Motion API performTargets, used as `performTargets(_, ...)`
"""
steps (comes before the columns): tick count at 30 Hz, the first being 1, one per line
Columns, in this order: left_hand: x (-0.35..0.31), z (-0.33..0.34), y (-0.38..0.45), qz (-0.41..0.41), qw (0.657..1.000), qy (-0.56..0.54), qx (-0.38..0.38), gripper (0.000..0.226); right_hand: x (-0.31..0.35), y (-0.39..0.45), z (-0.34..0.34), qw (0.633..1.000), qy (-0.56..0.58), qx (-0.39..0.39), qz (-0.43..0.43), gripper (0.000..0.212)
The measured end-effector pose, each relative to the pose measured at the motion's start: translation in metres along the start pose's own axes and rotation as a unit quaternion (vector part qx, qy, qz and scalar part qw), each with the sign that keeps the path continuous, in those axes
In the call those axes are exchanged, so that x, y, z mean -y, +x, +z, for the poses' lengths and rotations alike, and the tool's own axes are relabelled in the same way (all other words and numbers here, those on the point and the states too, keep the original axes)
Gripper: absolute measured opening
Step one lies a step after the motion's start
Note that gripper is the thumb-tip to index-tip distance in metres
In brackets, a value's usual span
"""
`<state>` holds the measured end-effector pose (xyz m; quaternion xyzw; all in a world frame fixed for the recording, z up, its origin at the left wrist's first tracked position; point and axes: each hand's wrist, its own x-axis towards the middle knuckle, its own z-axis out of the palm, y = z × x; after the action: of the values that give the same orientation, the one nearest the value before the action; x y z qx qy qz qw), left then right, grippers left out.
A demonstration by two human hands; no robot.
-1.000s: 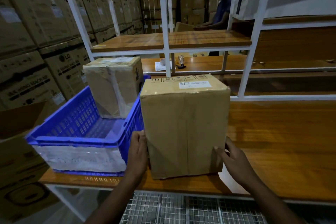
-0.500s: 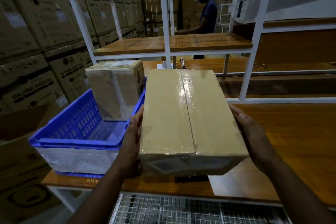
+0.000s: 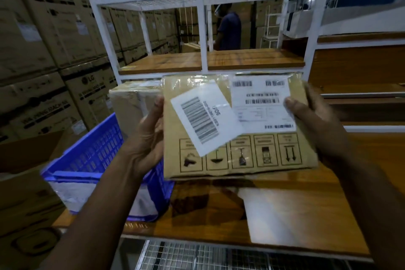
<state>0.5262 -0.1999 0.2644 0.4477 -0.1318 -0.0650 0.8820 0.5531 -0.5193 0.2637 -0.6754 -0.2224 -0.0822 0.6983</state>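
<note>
- Just right of the blue plastic crate [image 3: 98, 149], above the bench [image 3: 219, 228], you hold the taped cardboard carton [image 3: 238, 155] tipped up, labelled face toward you.
- Your left hand [image 3: 149, 136] grips its crate-side edge; your right hand [image 3: 317, 123] clamps the far edge, thumb on the shipping label [image 3: 260, 105].
- This looks like a label check; next, probably, you lower it into the crate beside the wrapped carton [image 3: 129, 105] there.

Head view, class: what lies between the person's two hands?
The cardboard box, gripped at its sides by the left hand and right hand; the head view shows it.
</note>
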Motion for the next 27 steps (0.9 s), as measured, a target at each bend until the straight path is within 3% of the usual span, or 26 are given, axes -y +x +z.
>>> performTargets(4,0.007,-0.008,0.006,-0.046,0.999,-0.002,0.016,0.053,-0.003,0.014,0.002,0.999,-0.009,-0.001,0.047,0.032)
performTargets(7,0.021,-0.018,0.012,-0.045,0.999,0.021,-0.019,0.062,-0.019,0.019,0.004,0.996,-0.021,-0.008,0.083,0.027)
performTargets(11,0.040,-0.039,0.030,-0.052,0.986,0.117,-0.103,0.066,-0.042,0.027,0.010,0.985,-0.070,-0.034,0.154,0.056)
performTargets(15,0.048,-0.055,0.041,-0.058,0.973,0.164,-0.149,0.065,-0.056,0.036,0.021,0.980,-0.074,-0.068,0.170,0.062)
performTargets(18,0.040,-0.062,0.044,-0.037,0.934,0.292,-0.204,0.059,-0.057,0.043,0.026,0.981,-0.107,-0.069,0.147,0.065)
performTargets(20,0.030,-0.064,0.043,-0.035,0.881,0.405,-0.242,0.060,-0.053,0.048,0.030,0.975,-0.190,-0.065,0.099,0.056)
performTargets(22,0.020,-0.062,0.041,-0.013,0.852,0.448,-0.271,0.050,-0.047,0.052,0.033,0.948,-0.311,-0.060,0.034,0.042)
performTargets(24,0.012,-0.059,0.040,0.032,0.860,0.452,-0.236,0.034,-0.044,0.057,0.034,0.906,-0.421,-0.046,-0.016,0.032)
performTargets(27,0.011,-0.049,0.038,0.025,0.856,0.507,-0.104,0.035,-0.042,0.059,0.040,0.895,-0.443,0.053,-0.008,0.024)
